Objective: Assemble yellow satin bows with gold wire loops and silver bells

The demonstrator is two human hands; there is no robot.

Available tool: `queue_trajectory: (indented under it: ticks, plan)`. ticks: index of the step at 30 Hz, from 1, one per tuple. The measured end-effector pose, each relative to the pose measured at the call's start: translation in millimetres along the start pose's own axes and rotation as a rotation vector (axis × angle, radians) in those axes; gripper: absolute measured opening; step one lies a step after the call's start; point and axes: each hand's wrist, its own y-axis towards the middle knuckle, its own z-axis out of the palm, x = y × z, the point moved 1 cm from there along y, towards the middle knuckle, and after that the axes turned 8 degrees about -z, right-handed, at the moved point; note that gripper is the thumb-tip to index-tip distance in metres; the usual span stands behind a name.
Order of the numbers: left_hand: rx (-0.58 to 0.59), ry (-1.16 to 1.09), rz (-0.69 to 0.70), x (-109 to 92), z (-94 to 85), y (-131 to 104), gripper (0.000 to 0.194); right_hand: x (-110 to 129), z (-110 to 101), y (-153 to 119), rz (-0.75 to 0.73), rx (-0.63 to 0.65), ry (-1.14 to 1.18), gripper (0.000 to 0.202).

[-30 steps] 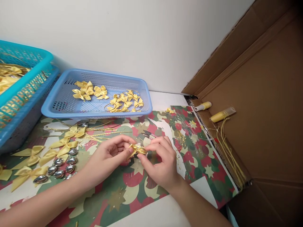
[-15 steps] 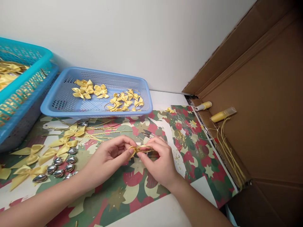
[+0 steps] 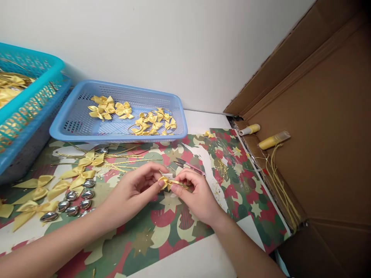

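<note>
Between my hands is a small yellow ribbon bow (image 3: pixel 165 182) with a loop of gold cord (image 3: pixel 181 184) coming out of its right side. My left hand (image 3: pixel 136 187) pinches the bow between thumb and forefinger. The fingers of my right hand (image 3: pixel 197 195) are closed on the cord loop just beside the bow. Just past my right hand lies a pair of dark-tipped snips (image 3: pixel 189 166). To the left, several yellow bows (image 3: pixel 37 188) and shiny silver bells or beads (image 3: pixel 72 211) lie on the patterned sheet, with gold cords (image 3: pixel 116 156) behind them.
A blue basket (image 3: pixel 116 138) with bows in two groups stands at the back. A turquoise basket (image 3: pixel 55 65) is stacked in another blue one at far left. At right, a cardboard wall (image 3: pixel 313 127) borders the table, with yellow-filled tubes (image 3: pixel 274 140) and yellow strings (image 3: pixel 279 189).
My right hand has turned and shifted slightly, so the bow shows more fully and the loop points more to the lower right. More of the snips is uncovered.
</note>
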Motion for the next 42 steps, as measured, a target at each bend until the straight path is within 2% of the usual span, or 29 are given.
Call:
queue_trajectory:
  ticks: [3,6,8,10,14,18,22,23,24,26,29,30,31,33,35,37,39,42]
  plan:
    - [-0.105,0.238,0.231,-1,-3.0,-1,0.008,1,-1,-1,-0.083,-0.031,-0.066,0.009]
    - [-0.231,0.474,0.498,0,-5.4,-3,0.014,2,-1,-2,-0.222,-0.073,-0.187,0.01]
    - [-0.285,0.551,0.608,2,-6.1,-4,0.018,2,0,-3,-0.28,-0.088,-0.245,0.011]
    - [-0.312,0.602,0.655,5,-6.2,-5,0.02,3,1,-4,-0.308,-0.097,-0.279,0.011]
    - [-0.293,0.636,0.611,5,-5.2,-2,0.017,2,2,-4,-0.347,-0.091,-0.353,0.014]
    - [-0.296,0.515,0.5,3,-3.3,-1,0.016,-1,3,-3,-0.394,-0.063,-0.399,0.014]
    - [-0.171,0.41,0.341,-4,-6.0,-1,0.005,-4,2,-2,-0.42,-0.059,-0.367,0.008]
    - [-0.174,0.402,0.318,-8,-9.5,0,0.005,-4,1,-2,-0.42,-0.072,-0.355,0.005]
    - [-0.213,0.389,0.299,-13,-14.8,3,0.007,-4,0,-1,-0.419,-0.088,-0.345,0.007]
    - [-0.367,0.345,0.251,-26,-30.0,12,0.014,-6,-3,1,-0.414,-0.13,-0.333,0.014]
    - [-0.592,0.372,0.156,-43,-57.2,37,0.029,-11,-10,7,-0.385,-0.204,-0.325,0.011]
    - [-0.604,0.471,0.161,-46,-64.6,47,0.031,-13,-11,8,-0.371,-0.221,-0.336,0.011]
    - [-0.558,0.625,0.175,-48,-70.0,55,0.034,-15,-12,10,-0.359,-0.23,-0.366,0.01]
    - [-0.575,0.879,0.222,-47,-75.9,63,0.036,-17,-13,12,-0.351,-0.206,-0.472,0.01]
    - [-0.596,1.008,0.314,-41,-72.6,55,0.036,-19,-13,13,-0.362,-0.146,-0.591,0.011]
    - [-0.565,1.048,0.424,-30,-60.6,33,0.032,-19,-14,14,-0.368,-0.101,-0.664,0.014]
    - [-0.465,1.048,0.507,-15,-43.0,5,0.026,-19,-16,15,-0.362,-0.098,-0.707,0.014]
    - [-0.37,1.003,0.51,11,-18.0,-28,0.023,-19,-19,17,-0.333,-0.087,-0.768,0.007]
